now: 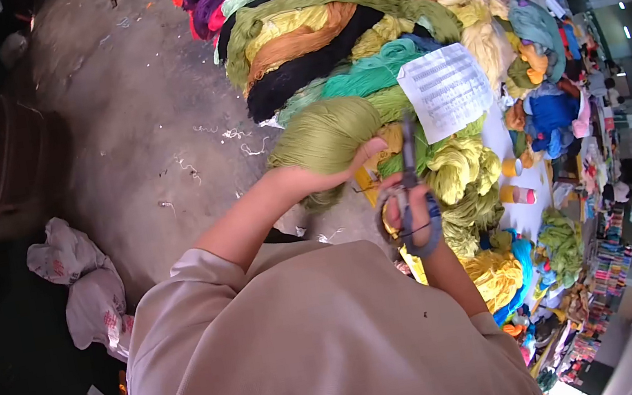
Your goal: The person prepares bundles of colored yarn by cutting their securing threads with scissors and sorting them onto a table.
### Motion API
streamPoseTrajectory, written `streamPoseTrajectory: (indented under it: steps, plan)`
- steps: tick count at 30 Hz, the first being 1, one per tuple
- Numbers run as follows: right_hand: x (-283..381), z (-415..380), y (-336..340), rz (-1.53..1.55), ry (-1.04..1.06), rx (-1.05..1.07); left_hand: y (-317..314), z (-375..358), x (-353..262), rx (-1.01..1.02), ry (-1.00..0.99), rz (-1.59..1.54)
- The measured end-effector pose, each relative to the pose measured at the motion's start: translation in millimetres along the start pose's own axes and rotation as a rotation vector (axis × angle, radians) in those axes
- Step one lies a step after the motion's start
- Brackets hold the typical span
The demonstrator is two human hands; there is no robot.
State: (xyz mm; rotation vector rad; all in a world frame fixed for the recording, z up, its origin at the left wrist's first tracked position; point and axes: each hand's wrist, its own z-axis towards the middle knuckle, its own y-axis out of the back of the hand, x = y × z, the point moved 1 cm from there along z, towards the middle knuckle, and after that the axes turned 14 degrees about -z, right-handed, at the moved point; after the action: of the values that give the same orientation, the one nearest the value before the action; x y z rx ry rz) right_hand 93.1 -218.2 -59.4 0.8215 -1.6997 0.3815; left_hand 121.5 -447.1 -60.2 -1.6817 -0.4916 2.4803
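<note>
A thick hank of olive-green yarn [325,131] hangs over my left hand [342,177]. The thumb points right along its edge, and my fingers are hidden behind the strands. My right hand [409,203] is closed on a pair of scissors [409,151], with dark blades pointing up and away from me and grey handles around my fingers. The blades are just right of the hank, apart from it. Below the scissors' tip lies yellow-green yarn [456,169]. A printed sheet of paper [446,90] rests on the yarn pile just beyond the blades.
Skeins in green, black, orange and cream [487,50] cover the long table, whose yellow edge [416,264] runs beside me. Two small yarn cones [517,194] stand on the white tabletop. White bags [92,295] sit on the left, and thread scraps [236,134] litter the concrete floor.
</note>
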Motion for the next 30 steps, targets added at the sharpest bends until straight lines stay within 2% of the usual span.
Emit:
streamPoseTrajectory:
  steps: [1,2,3,5,6,7,9,11,12,13,14,15,16,17,19,20,21,22,23,24,25,26,29,30]
  plan:
    - [-5,2,9,0.031,0.017,-0.045,5,4,-3,0.020,-0.204,0.336]
    - [-6,8,13,0.198,0.045,0.007,6,6,-11,0.043,-0.409,0.673]
    - [-4,13,16,0.202,0.158,-0.018,4,7,-18,0.050,-0.407,0.674]
    - [0,14,21,0.139,0.193,-0.044,-3,9,-21,-0.090,0.145,-0.048]
    - [2,13,24,0.116,0.194,-0.016,-5,17,-14,-0.121,0.039,-0.617]
    - [2,11,25,0.150,0.175,-0.013,-2,30,-11,-0.228,0.009,-0.862]
    - [-7,7,33,0.153,0.188,0.003,15,47,-31,-0.498,0.169,-1.077]
    - [-18,-4,43,0.148,0.133,-0.066,44,58,-43,-0.270,0.142,-1.135]
    - [-29,-10,49,0.185,0.130,-0.077,46,63,-62,-0.233,0.210,-1.232]
    - [-52,-14,59,0.204,0.152,-0.102,43,71,-84,-0.358,0.233,-1.186]
    - [-64,-24,67,0.206,0.120,-0.132,49,81,-96,-0.107,0.231,-1.321]
    - [-76,-35,73,0.263,0.069,-0.145,55,92,-109,0.105,0.267,-1.289]
    - [-91,-46,78,0.298,0.076,-0.173,55,109,-118,-0.180,0.147,-1.176]
    - [-102,-57,82,0.341,0.035,-0.193,8,113,-155,-0.421,0.188,-0.948]
    - [-119,-80,82,0.411,0.024,-0.292,46,144,-165,0.001,0.345,-0.861]
    - [-122,-91,80,0.484,0.041,-0.312,45,156,-174,0.131,0.313,-0.862]
    - [-132,-98,81,0.500,0.037,-0.333,24,164,-192,0.059,0.274,-0.663]
    - [-143,-106,82,0.513,0.024,-0.356,-43,159,-218,0.041,0.226,-0.580]
    - [-148,-113,84,0.489,0.011,-0.387,-58,171,-227,0.165,0.210,-0.548]
    - [-151,-120,84,0.475,-0.035,-0.424,-68,185,-239,0.244,0.157,-0.405]
    - [-153,-124,84,0.458,-0.080,-0.457,-80,200,-249,0.313,0.181,-0.400]
    - [-158,-127,82,0.524,-0.065,-0.471,-86,220,-254,0.247,0.103,-0.448]
    - [-182,-126,84,0.506,-0.107,-0.548,-103,292,-273,0.558,0.178,-0.287]
    - [-183,-124,84,0.486,-0.122,-0.574,-111,315,-273,0.582,0.195,-0.310]
